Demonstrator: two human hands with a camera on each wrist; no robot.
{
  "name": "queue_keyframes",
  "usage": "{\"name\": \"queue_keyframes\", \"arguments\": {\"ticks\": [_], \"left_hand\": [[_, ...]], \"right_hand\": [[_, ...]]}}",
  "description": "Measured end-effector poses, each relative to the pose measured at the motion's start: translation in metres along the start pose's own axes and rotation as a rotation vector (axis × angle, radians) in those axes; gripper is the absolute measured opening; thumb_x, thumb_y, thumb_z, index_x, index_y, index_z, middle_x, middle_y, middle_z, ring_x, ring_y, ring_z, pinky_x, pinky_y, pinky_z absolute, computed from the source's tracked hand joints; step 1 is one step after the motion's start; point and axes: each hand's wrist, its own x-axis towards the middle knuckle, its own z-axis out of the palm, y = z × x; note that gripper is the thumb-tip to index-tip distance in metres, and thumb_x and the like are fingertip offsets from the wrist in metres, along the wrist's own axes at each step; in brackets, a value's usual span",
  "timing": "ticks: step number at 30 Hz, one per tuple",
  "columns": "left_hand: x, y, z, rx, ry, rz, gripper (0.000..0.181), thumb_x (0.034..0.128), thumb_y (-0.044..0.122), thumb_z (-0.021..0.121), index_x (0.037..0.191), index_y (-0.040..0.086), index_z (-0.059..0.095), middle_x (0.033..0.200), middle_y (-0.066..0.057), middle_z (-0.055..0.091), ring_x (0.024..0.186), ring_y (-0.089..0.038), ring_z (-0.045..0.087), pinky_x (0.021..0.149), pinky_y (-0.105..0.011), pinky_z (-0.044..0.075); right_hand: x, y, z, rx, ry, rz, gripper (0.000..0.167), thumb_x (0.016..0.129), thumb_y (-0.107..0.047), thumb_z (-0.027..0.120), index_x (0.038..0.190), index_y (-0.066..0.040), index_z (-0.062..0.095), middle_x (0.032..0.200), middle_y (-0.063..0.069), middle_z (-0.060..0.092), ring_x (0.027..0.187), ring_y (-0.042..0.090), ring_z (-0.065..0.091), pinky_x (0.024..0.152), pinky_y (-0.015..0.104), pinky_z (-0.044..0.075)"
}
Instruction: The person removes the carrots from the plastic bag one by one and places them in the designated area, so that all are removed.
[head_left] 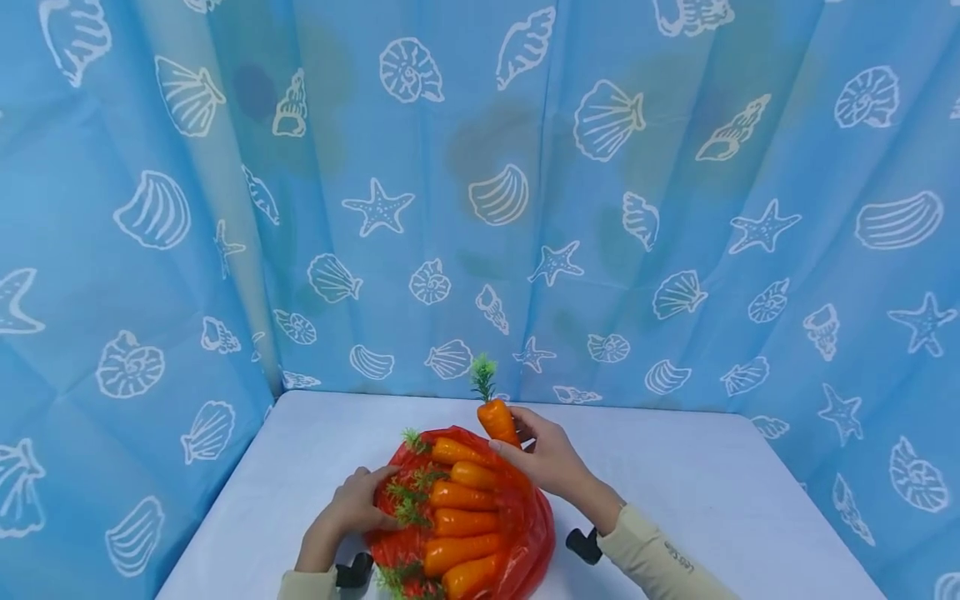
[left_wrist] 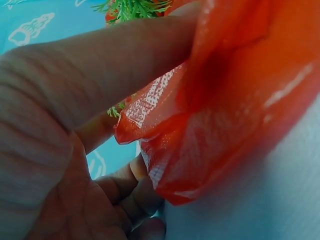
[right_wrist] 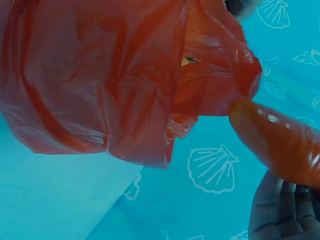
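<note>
A red plastic bag (head_left: 542,533) lies on the table with several orange toy carrots (head_left: 463,523) in a row at its mouth, their green tops pointing left. My left hand (head_left: 362,503) grips the bag's left edge; in the left wrist view the thumb (left_wrist: 125,65) lies over the red film (left_wrist: 175,165) and the fingers sit below. Above the bag's upper right side, my right hand (head_left: 551,454) holds one carrot (head_left: 497,421), its leafy top upward. That carrot's tip (right_wrist: 270,137) shows close to the bag in the right wrist view, with fingers (right_wrist: 280,212) below it.
The white table (head_left: 660,475) extends on both sides of the bag. Behind it and at the sides hangs a blue curtain (head_left: 465,250) with white shell and starfish prints. Black wrist mounts (head_left: 583,546) sit at both cuffs.
</note>
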Motion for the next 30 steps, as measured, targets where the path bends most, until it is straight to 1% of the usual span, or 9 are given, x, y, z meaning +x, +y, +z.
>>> {"name": "queue_keyframes", "arguments": {"ticks": [3,6,11,17,20,22,25,30], "left_hand": [[-0.002,0.001,-0.002,0.015,-0.003,-0.003,0.083,0.0645,0.028,0.092,0.139,0.018,0.057,0.103,-0.009,0.053,0.092,-0.024,0.048,0.088,-0.052,0.049],[-0.001,0.002,-0.003,0.022,-0.005,-0.013,0.084,0.0641,0.028,0.092,0.139,0.019,0.056,0.104,-0.008,0.054,0.093,-0.024,0.047,0.088,-0.051,0.050],[0.002,0.005,-0.004,0.012,-0.002,-0.037,0.084,0.0644,0.027,0.092,0.140,0.021,0.056,0.107,-0.009,0.054,0.096,-0.025,0.048,0.090,-0.052,0.051],[0.003,0.004,-0.003,0.013,-0.006,0.001,0.082,0.0663,0.029,0.091,0.140,0.020,0.056,0.106,-0.010,0.053,0.095,-0.025,0.047,0.088,-0.051,0.048],[0.003,0.004,-0.003,0.005,-0.004,0.014,0.082,0.0662,0.029,0.091,0.140,0.020,0.056,0.107,-0.009,0.054,0.095,-0.025,0.047,0.089,-0.051,0.048],[0.003,0.004,-0.002,0.001,-0.002,0.014,0.082,0.0660,0.029,0.091,0.140,0.020,0.056,0.107,-0.009,0.054,0.096,-0.025,0.047,0.089,-0.051,0.048],[0.003,0.004,-0.002,-0.004,-0.005,-0.001,0.082,0.0658,0.028,0.091,0.140,0.020,0.056,0.106,-0.009,0.054,0.096,-0.024,0.047,0.090,-0.052,0.048],[0.001,0.005,-0.002,0.015,-0.013,-0.006,0.082,0.0657,0.029,0.091,0.139,0.019,0.056,0.105,-0.009,0.054,0.094,-0.024,0.047,0.087,-0.050,0.047]], "right_hand": [[-0.001,0.001,0.001,-0.006,0.001,0.006,0.049,0.090,-0.035,0.072,0.134,-0.019,0.056,0.111,-0.002,0.068,0.087,0.013,0.062,0.073,0.023,0.056],[0.001,0.002,-0.001,-0.013,0.009,0.003,0.049,0.090,-0.034,0.073,0.133,-0.021,0.056,0.109,-0.004,0.068,0.087,0.013,0.062,0.073,0.022,0.056],[0.006,0.003,-0.004,-0.020,0.020,0.000,0.050,0.089,-0.034,0.073,0.134,-0.020,0.056,0.111,-0.002,0.069,0.086,0.013,0.063,0.073,0.022,0.057],[0.008,0.007,-0.006,-0.028,0.014,0.025,0.049,0.090,-0.033,0.073,0.135,-0.022,0.055,0.112,-0.003,0.068,0.088,0.013,0.062,0.073,0.022,0.056],[0.008,0.010,-0.007,-0.024,0.018,0.028,0.048,0.090,-0.032,0.073,0.134,-0.022,0.056,0.112,-0.003,0.068,0.088,0.014,0.062,0.073,0.022,0.056],[0.008,0.011,-0.007,-0.020,0.023,0.022,0.049,0.090,-0.033,0.073,0.134,-0.022,0.056,0.112,-0.003,0.068,0.088,0.015,0.062,0.072,0.022,0.056],[0.008,0.013,-0.007,-0.012,0.022,0.014,0.050,0.090,-0.035,0.073,0.134,-0.021,0.056,0.111,-0.002,0.068,0.087,0.015,0.062,0.072,0.022,0.056],[0.006,0.016,-0.006,-0.012,0.017,0.024,0.050,0.090,-0.037,0.072,0.134,-0.021,0.056,0.111,-0.002,0.068,0.087,0.015,0.062,0.073,0.021,0.056]]}}
